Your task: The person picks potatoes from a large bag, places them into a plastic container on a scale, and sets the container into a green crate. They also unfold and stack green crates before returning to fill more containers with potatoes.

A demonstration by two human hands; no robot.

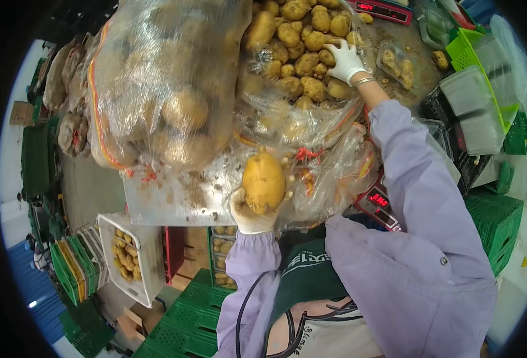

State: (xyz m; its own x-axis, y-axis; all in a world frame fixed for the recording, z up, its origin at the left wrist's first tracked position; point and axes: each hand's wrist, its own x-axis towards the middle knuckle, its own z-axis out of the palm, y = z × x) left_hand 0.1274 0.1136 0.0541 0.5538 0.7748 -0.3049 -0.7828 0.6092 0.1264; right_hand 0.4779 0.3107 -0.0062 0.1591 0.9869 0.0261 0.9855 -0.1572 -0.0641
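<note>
Nearest, my left hand [253,223] cups a large potato [264,181], fingers curled around its lower end. Farther, my right hand [346,62] spreads its fingers over potatoes [307,64] in an open bag [318,135]; picking seems underway; grasping one calls for closing them.

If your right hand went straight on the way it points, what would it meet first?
The right hand would likely meet potatoes in the open bag, just at its fingertips; exact depth is unclear.

Dirty metal table [174,200] under potato bags [168,89] and scales [379,204]
</note>
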